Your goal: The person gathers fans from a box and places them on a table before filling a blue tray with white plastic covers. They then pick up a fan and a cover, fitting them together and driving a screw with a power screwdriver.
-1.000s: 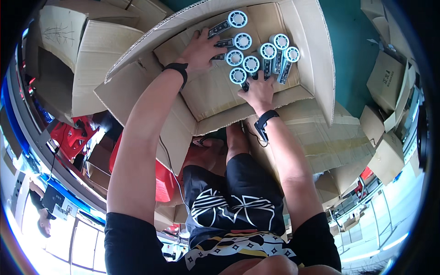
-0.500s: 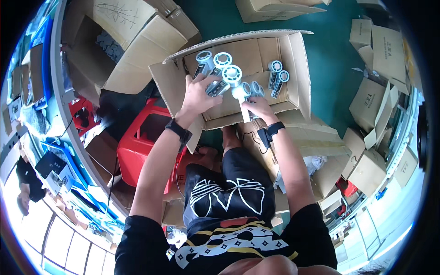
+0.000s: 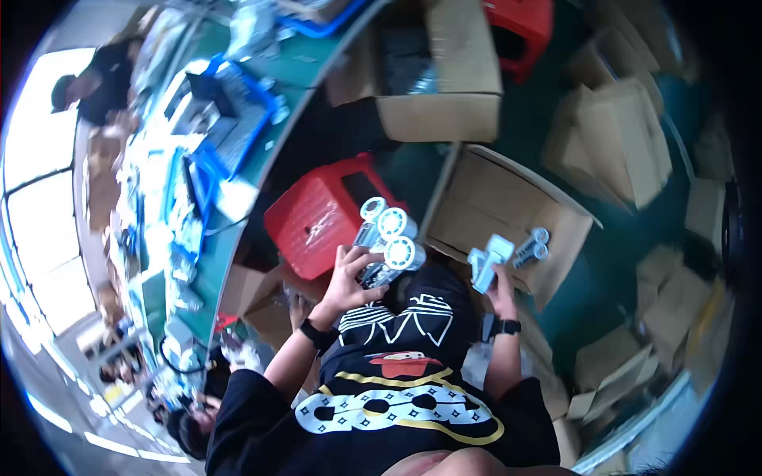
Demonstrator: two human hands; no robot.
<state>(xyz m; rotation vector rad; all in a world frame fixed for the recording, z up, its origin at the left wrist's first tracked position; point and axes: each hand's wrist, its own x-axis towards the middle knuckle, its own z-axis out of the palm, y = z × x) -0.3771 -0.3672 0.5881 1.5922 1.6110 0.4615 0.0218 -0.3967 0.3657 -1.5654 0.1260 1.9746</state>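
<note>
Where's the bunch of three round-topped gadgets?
In the head view, the bunch is near the middle, held in the person's left hand, against the right side of the red stool in the picture.

The left forearm (image 3: 290, 365) slants up and rightward to the left hand (image 3: 346, 289), which has its back toward the camera, its fingers (image 3: 341, 260) apart and bent in a grip, and its thumb (image 3: 373, 294) pointing right. The right forearm (image 3: 506, 366) stands nearly upright, and the right hand (image 3: 502, 294) is closed in a grip (most of its fingers are hidden), well apart from the left.
</note>
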